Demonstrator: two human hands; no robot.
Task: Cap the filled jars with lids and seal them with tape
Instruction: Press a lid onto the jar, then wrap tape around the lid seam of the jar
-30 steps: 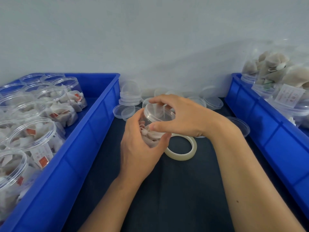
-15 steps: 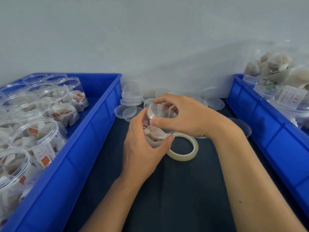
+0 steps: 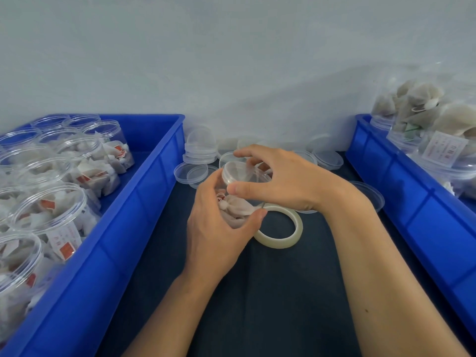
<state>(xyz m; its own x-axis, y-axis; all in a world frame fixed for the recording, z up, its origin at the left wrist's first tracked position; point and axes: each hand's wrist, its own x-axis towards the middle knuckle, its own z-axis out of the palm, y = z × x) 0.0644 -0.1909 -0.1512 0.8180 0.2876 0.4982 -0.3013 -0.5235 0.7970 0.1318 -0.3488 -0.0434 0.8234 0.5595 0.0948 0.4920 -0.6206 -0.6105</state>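
A clear jar [image 3: 238,207] filled with white tea bags is tilted toward the left above the dark table, and my left hand [image 3: 219,225] grips its body from below. A clear lid [image 3: 238,172] sits on the jar's mouth, and my right hand [image 3: 280,179] curls its fingers and thumb round the lid's rim. A roll of pale tape [image 3: 283,228] lies flat on the table just right of my left hand, partly hidden behind the jar.
A blue crate [image 3: 144,202] on the left holds several open filled jars [image 3: 49,207]. A second blue crate [image 3: 401,181] on the right holds capped jars [image 3: 443,155]. Loose clear lids [image 3: 199,153] lie stacked and scattered along the back wall.
The jar has tilted further to the left in my hands, and the lid now faces more toward the left. Both hands keep their hold.
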